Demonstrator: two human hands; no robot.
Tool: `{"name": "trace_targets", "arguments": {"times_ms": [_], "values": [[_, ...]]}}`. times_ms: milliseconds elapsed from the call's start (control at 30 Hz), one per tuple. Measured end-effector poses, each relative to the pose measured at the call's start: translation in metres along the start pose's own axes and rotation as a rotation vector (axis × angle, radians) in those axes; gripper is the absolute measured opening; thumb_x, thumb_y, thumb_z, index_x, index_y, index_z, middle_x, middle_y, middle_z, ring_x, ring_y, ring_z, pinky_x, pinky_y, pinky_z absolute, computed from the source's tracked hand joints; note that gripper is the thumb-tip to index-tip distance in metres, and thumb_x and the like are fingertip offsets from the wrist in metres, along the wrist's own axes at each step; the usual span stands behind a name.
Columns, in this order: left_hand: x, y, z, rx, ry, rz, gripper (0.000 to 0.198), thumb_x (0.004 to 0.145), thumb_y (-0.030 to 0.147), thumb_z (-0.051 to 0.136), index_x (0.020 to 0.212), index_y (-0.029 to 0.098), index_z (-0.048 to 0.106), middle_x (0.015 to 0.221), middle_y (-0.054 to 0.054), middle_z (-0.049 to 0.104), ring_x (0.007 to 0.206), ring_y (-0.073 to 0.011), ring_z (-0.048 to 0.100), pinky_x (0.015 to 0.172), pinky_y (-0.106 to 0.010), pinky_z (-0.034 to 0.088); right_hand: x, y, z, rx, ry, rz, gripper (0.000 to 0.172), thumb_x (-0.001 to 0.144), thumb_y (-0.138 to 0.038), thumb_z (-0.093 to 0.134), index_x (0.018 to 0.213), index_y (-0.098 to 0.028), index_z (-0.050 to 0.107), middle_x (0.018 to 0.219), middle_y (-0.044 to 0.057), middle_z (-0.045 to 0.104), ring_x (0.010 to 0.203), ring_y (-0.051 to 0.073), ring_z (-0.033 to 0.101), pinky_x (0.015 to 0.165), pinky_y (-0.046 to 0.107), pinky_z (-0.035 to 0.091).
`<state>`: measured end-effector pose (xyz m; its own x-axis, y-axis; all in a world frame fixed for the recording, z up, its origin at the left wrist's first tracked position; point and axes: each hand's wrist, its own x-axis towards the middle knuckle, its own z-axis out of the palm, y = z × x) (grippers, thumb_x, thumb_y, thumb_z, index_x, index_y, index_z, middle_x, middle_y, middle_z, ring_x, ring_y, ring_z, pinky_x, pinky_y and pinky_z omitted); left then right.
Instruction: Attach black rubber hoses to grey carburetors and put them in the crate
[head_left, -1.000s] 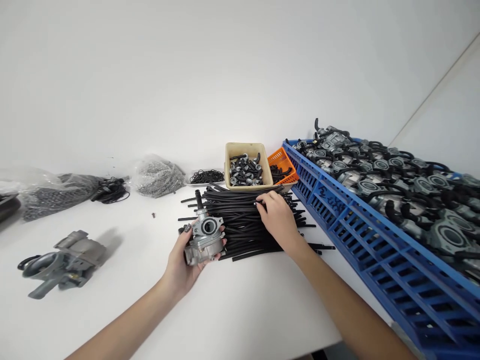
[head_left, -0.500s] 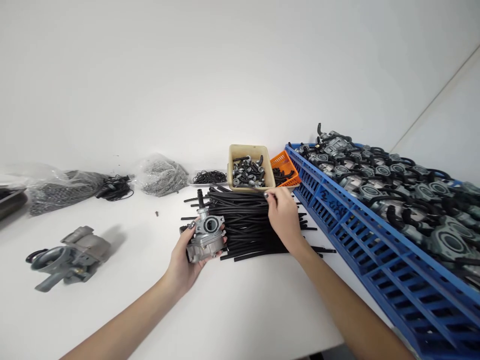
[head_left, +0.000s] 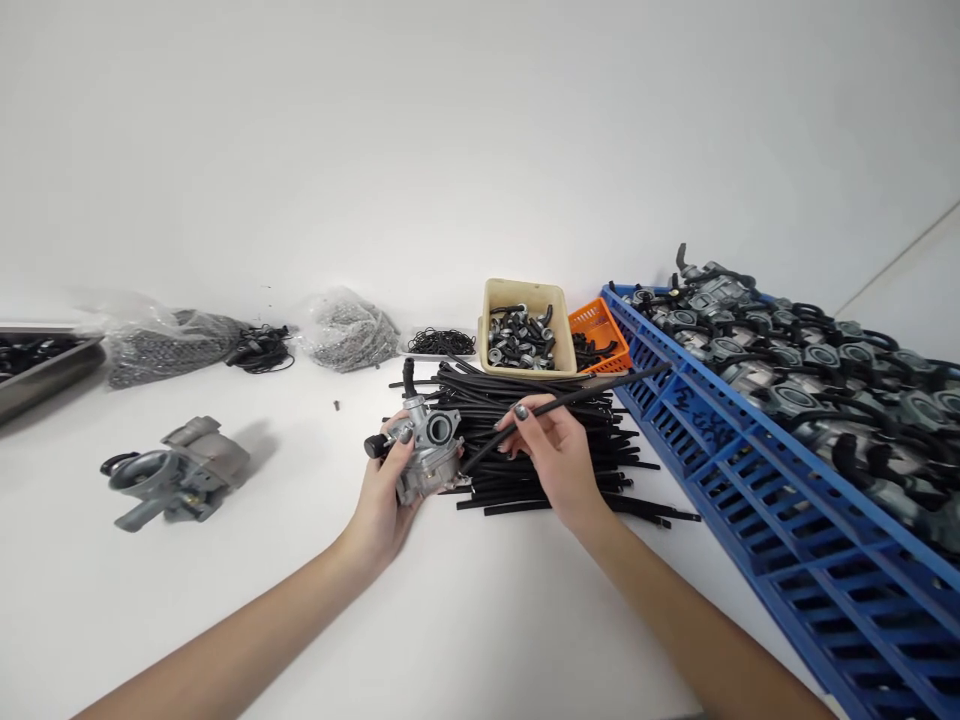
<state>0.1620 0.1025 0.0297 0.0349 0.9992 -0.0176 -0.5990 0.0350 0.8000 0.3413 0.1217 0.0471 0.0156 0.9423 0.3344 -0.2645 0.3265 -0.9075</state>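
Left hand (head_left: 386,490) grips a carburetor (head_left: 429,447), right hand (head_left: 551,450) pinches one black hose (head_left: 592,393); beige bin (head_left: 495,362) holds metal fittings, blue crate (head_left: 757,490) carries finished carburetors.

At the middle of the desk (head_left: 480,610) lies a heap of hoses (head_left: 604,442). The left hand (head_left: 382,500) holds a carburetor (head_left: 429,450) just left of it, and the right hand (head_left: 559,460) holds one hose (head_left: 600,392) over it. Behind the heap stands a box (head_left: 525,286), with a basket (head_left: 592,315) touching its right side. A crate (head_left: 750,500) (loaded with carburetors (head_left: 787,370)) runs along the right edge. A second carburetor (head_left: 180,470) lies well to the left; bags (head_left: 172,340) line the back edge, and a tray (head_left: 45,375) sits at the left edge.
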Motion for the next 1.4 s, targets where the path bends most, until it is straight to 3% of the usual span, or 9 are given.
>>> {"name": "trace_targets", "arguments": {"times_ms": [200, 367, 433, 600, 767, 900, 1100, 1233, 1400], "values": [[-0.001, 0.002, 0.002, 0.014, 0.053, -0.011, 0.052, 0.072, 0.045, 0.078, 0.114, 0.025, 0.055, 0.091, -0.001, 0.070, 0.077, -0.0186, 0.069, 0.051, -0.020, 0.053, -0.013, 0.009, 0.012, -0.040, -0.161, 0.084, 0.023, 0.079, -0.038, 0.071, 0.080, -0.017, 0.061, 0.068, 0.000, 0.066, 0.057, 0.013, 0.066, 0.052, 0.024, 0.054], [0.001, 0.000, 0.000, 0.045, 0.077, 0.016, 0.051, 0.074, 0.048, 0.075, 0.113, 0.022, 0.056, 0.104, -0.006, 0.068, 0.086, -0.0225, 0.069, 0.059, -0.025, 0.056, -0.010, -0.001, 0.004, 0.014, 0.064, -0.060, 0.018, 0.083, -0.035, 0.068, 0.080, -0.018, 0.061, 0.073, 0.000, 0.067, 0.056, 0.011, 0.064, 0.051, 0.023, 0.053], [0.001, 0.000, 0.000, 0.056, 0.091, 0.028, 0.051, 0.074, 0.046, 0.075, 0.114, 0.023, 0.054, 0.105, -0.005, 0.068, 0.085, -0.0225, 0.069, 0.058, -0.026, 0.056, -0.010, -0.002, 0.004, 0.024, 0.076, -0.070, 0.017, 0.083, -0.034, 0.067, 0.080, -0.019, 0.060, 0.074, 0.000, 0.066, 0.057, 0.011, 0.064, 0.052, 0.023, 0.053], [-0.002, 0.000, 0.000, 0.098, 0.142, 0.076, 0.051, 0.072, 0.040, 0.078, 0.113, 0.027, 0.052, 0.099, -0.001, 0.065, 0.081, -0.0185, 0.066, 0.052, -0.021, 0.052, -0.017, 0.010, 0.013, -0.086, -0.133, 0.110, 0.017, 0.079, -0.031, 0.070, 0.078, -0.018, 0.060, 0.064, -0.002, 0.060, 0.057, 0.011, 0.060, 0.052, 0.023, 0.050], [-0.003, 0.000, -0.001, 0.114, 0.154, 0.095, 0.048, 0.073, 0.041, 0.077, 0.114, 0.028, 0.054, 0.100, 0.000, 0.064, 0.085, -0.0176, 0.064, 0.060, -0.023, 0.054, -0.020, 0.013, 0.017, -0.151, -0.287, 0.269, 0.014, 0.076, -0.028, 0.070, 0.076, -0.016, 0.063, 0.063, -0.002, 0.057, 0.057, 0.010, 0.054, 0.053, 0.022, 0.046], [-0.002, 0.002, 0.000, 0.070, 0.191, 0.077, 0.052, 0.070, 0.039, 0.079, 0.114, 0.028, 0.053, 0.101, 0.000, 0.065, 0.089, -0.0189, 0.065, 0.067, -0.026, 0.055, -0.022, 0.012, 0.018, -0.104, -0.309, 0.313, 0.018, 0.074, -0.032, 0.073, 0.074, -0.016, 0.063, 0.059, -0.002, 0.057, 0.053, 0.009, 0.054, 0.049, 0.022, 0.044], [-0.007, 0.004, 0.004, 0.058, 0.219, 0.082, 0.037, 0.078, 0.041, 0.072, 0.106, 0.024, 0.056, 0.094, -0.002, 0.066, 0.074, -0.0169, 0.065, 0.051, -0.021, 0.049, -0.032, 0.018, 0.026, -0.070, -0.295, 0.318, 0.014, 0.074, -0.026, 0.072, 0.076, -0.017, 0.063, 0.058, -0.002, 0.061, 0.051, 0.010, 0.056, 0.048, 0.023, 0.045], [-0.011, 0.004, 0.007, 0.046, 0.211, 0.108, 0.029, 0.081, 0.042, 0.068, 0.098, 0.022, 0.056, 0.087, -0.001, 0.066, 0.073, -0.0165, 0.065, 0.056, -0.022, 0.051, -0.031, 0.019, 0.027, -0.039, -0.293, 0.330, 0.014, 0.074, -0.027, 0.071, 0.075, -0.017, 0.062, 0.057, -0.002, 0.062, 0.049, 0.010, 0.055, 0.046, 0.023, 0.045], [-0.017, 0.005, 0.009, 0.067, 0.243, 0.120, 0.036, 0.077, 0.040, 0.072, 0.105, 0.026, 0.053, 0.091, 0.000, 0.065, 0.079, -0.0183, 0.066, 0.057, -0.023, 0.051, -0.032, 0.020, 0.027, -0.076, -0.323, 0.296, 0.013, 0.075, -0.028, 0.069, 0.075, -0.017, 0.062, 0.059, -0.002, 0.062, 0.048, 0.009, 0.053, 0.045, 0.023, 0.043]]}}
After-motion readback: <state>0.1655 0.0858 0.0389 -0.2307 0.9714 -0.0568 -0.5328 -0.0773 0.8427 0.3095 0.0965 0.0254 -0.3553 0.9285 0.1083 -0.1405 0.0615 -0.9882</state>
